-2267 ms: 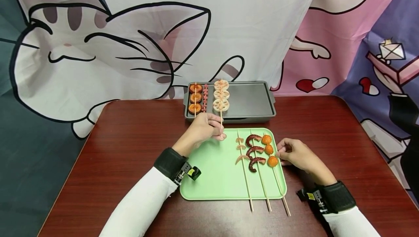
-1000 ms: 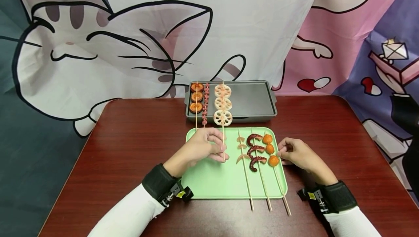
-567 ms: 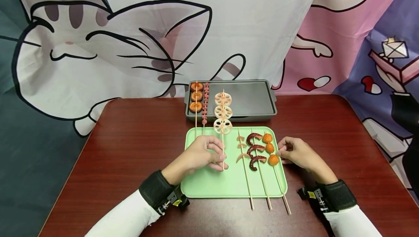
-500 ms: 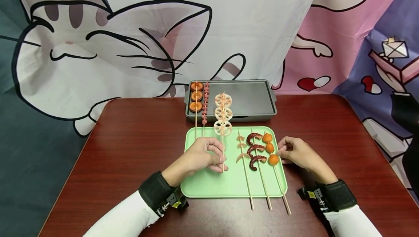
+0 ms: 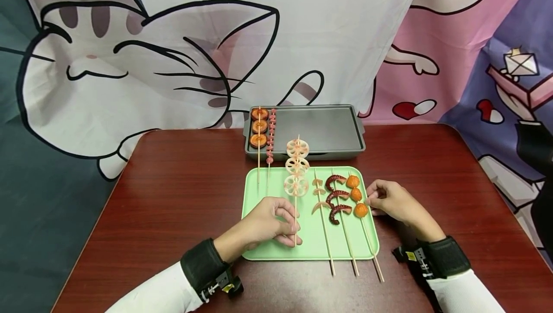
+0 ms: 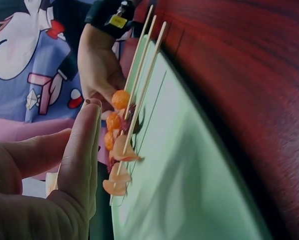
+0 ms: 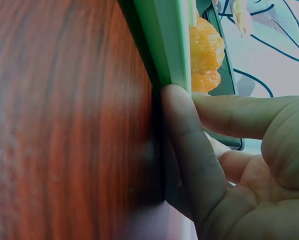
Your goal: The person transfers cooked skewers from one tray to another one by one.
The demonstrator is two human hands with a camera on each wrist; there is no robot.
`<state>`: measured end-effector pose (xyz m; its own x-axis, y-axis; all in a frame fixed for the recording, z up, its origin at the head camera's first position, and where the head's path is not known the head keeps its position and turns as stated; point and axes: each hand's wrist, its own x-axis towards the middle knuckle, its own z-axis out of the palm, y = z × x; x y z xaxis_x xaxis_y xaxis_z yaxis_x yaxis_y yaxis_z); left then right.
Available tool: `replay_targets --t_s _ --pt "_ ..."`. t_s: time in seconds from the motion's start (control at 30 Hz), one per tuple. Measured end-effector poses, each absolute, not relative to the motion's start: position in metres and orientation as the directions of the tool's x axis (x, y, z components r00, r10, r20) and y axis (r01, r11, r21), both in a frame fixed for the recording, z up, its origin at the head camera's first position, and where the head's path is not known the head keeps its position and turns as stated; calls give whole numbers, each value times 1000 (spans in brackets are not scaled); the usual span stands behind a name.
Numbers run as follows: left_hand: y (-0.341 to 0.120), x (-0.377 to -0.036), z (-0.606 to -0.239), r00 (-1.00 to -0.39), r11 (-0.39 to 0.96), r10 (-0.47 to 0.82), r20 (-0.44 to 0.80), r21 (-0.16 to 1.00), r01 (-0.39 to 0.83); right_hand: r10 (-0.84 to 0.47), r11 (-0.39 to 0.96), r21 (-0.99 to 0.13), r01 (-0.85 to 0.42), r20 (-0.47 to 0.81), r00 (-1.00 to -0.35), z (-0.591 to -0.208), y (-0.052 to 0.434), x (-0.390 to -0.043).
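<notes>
My left hand (image 5: 272, 222) pinches the stick of a lotus root skewer (image 5: 296, 186), three pale slices upright above the light green tray (image 5: 311, 246). In the left wrist view the fingers (image 6: 79, 145) hide most of that skewer. My right hand (image 5: 393, 202) pinches the tray's right rim; the right wrist view shows thumb and finger on either side of the edge (image 7: 182, 60). On the tray's right half lie three skewers: one of thin pinkish slices (image 5: 320, 206), one of octopus tentacles (image 5: 338, 197), and one of orange balls (image 5: 360, 210). Their stick ends overhang the front edge.
Behind the green tray stands a grey baking pan (image 5: 321, 130). A mushroom skewer (image 5: 258, 126) and a skewer of small pink pieces (image 5: 270, 135) lie at its left, sticks reaching over the tray. A printed curtain (image 5: 337, 39) hangs behind the brown table (image 5: 181, 183).
The left hand has drawn the lotus root skewer from over the grey pan toward the person, down over the green tray. The right hand has stayed at the tray's rim.
</notes>
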<state>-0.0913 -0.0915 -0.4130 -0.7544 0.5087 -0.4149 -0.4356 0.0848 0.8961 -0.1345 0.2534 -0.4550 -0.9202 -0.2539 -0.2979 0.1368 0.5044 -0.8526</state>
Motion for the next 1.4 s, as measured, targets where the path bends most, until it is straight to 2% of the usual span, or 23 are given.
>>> replay_targets --t_s 1.0,1.4 --pt "-89 -51 -440 -702 70 512 -495 839 -540 -259 490 -859 148 -305 -916 -456 253 -134" --pt "-87 -52 -443 -692 75 513 -508 830 -553 -256 492 -857 153 -310 -915 -455 253 -135"
